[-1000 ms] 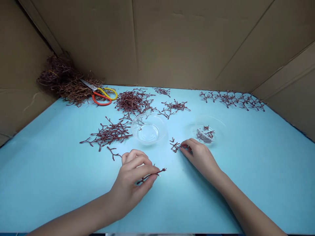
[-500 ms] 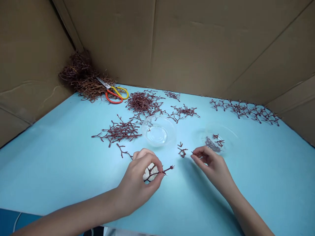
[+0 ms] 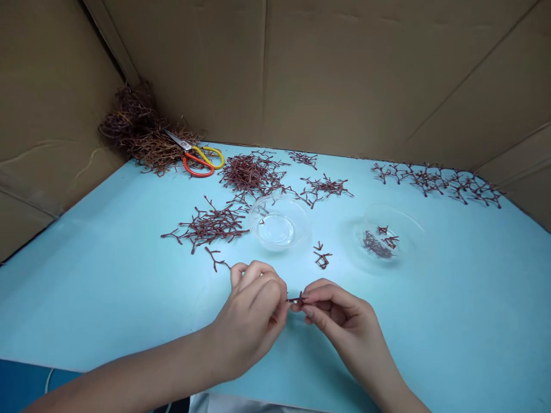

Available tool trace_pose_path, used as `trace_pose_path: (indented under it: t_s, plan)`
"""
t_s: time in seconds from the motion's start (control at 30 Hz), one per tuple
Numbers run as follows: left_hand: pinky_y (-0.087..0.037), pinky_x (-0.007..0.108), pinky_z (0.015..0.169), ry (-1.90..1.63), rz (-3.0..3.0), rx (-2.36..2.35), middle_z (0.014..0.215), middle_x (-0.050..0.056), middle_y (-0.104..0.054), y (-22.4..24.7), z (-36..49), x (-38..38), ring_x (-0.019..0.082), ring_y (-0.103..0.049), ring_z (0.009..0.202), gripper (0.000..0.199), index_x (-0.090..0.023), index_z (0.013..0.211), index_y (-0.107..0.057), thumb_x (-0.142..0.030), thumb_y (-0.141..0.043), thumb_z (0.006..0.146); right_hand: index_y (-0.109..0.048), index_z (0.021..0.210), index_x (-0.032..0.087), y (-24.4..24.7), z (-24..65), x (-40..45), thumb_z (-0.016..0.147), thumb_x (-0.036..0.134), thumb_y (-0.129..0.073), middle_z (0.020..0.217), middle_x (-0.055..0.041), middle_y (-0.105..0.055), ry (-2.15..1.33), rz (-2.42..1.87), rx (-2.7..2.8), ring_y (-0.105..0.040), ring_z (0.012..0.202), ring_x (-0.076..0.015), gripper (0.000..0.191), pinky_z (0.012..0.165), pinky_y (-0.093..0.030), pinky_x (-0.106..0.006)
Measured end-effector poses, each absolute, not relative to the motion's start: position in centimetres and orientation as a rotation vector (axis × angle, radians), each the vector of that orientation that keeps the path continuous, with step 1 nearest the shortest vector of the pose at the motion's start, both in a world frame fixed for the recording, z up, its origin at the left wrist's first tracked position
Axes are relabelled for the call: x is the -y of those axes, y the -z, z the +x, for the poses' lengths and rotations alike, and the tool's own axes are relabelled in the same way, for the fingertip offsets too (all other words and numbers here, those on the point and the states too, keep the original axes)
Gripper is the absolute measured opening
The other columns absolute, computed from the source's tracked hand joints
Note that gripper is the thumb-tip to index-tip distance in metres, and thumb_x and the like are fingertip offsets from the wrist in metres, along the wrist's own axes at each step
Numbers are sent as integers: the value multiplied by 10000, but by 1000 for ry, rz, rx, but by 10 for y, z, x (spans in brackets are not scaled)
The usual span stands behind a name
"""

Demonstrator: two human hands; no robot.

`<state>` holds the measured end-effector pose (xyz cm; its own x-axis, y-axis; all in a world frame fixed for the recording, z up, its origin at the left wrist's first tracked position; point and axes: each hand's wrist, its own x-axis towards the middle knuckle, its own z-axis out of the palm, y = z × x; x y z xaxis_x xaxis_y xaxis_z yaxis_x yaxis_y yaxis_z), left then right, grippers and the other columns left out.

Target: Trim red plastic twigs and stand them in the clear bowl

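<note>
The whole setup is boxed in by a cardboard enclosure (image 3: 344, 74), with a light blue table (image 3: 434, 321) filling most of the view. The bulk of the material is found in the back left corner, where a big tangled heap of dried reddish-brown twigs (image 3: 138, 132) is pushed up against the cardboard. Right next to it, a pair of scissors (image 3: 196, 159) with orange and yellow handles is lying on the table.

Loose sprigs are spread further in: a dense pile (image 3: 252, 175) at the back, a looser pile (image 3: 206, 226) left of centre, a smaller cluster (image 3: 327, 186) at back centre, and a long row (image 3: 434, 182) along the back right. A clear bowl of water (image 3: 279, 223) is set near the middle. Off to the right, a clear dish (image 3: 400, 221) holds just a small clump of short pieces (image 3: 374, 245), so only a little has ended up in there, and most of the twigs are lying outside the dishes.

A few short bits (image 3: 322, 258) are lying near that dish. A lone sprig (image 3: 215, 259) is lying just beyond the left hand (image 3: 249, 315). The right hand (image 3: 344, 321) is brought in close, and a tiny sprig (image 3: 298, 299) is held at the front between them, pinched tight by the fingers (image 3: 318, 295) of both hands, with one end partly hidden.
</note>
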<state>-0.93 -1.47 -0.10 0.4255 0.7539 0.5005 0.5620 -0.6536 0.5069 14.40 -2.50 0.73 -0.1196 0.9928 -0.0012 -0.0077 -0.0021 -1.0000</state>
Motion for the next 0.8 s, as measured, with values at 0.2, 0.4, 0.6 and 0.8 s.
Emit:
trace_pose_path:
  t_s: [0.2, 0.4, 0.6, 0.8]
  plan:
    - [-240, 280, 660, -1037, 2406, -1148, 676, -49, -507, 0, -9, 16, 106, -465, 734, 203, -167, 649, -319, -37, -420, 769, -649, 655, 215, -5, 145, 24, 673, 136, -613, 659, 1, -580, -1283, -1087, 1248, -616, 594, -117, 89, 523, -508, -191]
    - [-246, 276, 654, -1018, 2391, -1161, 679, -48, -513, 0, -10, 16, 106, -466, 738, 190, -170, 649, -341, -50, -427, 769, -655, 651, 213, -3, 142, 25, 670, 123, -610, 660, -10, -585, -1252, -1080, 1293, -599, 566, -111, 102, 518, -514, -200]
    - [-239, 282, 660, -1008, 2372, -1149, 692, -46, -504, 1, -10, 15, 111, -457, 750, 194, -170, 656, -325, -53, -426, 774, -659, 650, 218, -3, 142, 26, 656, 89, -607, 656, -7, -593, -1239, -1084, 1311, -596, 565, -103, 139, 521, -516, -186]
    - [-229, 285, 650, -960, 2398, -1129, 689, -39, -495, 0, -10, 15, 117, -442, 751, 189, -163, 664, -323, -35, -411, 772, -653, 660, 225, -3, 143, 25, 655, 62, -589, 665, 1, -602, -1184, -1103, 1356, -603, 576, -104, 176, 528, -521, -190]
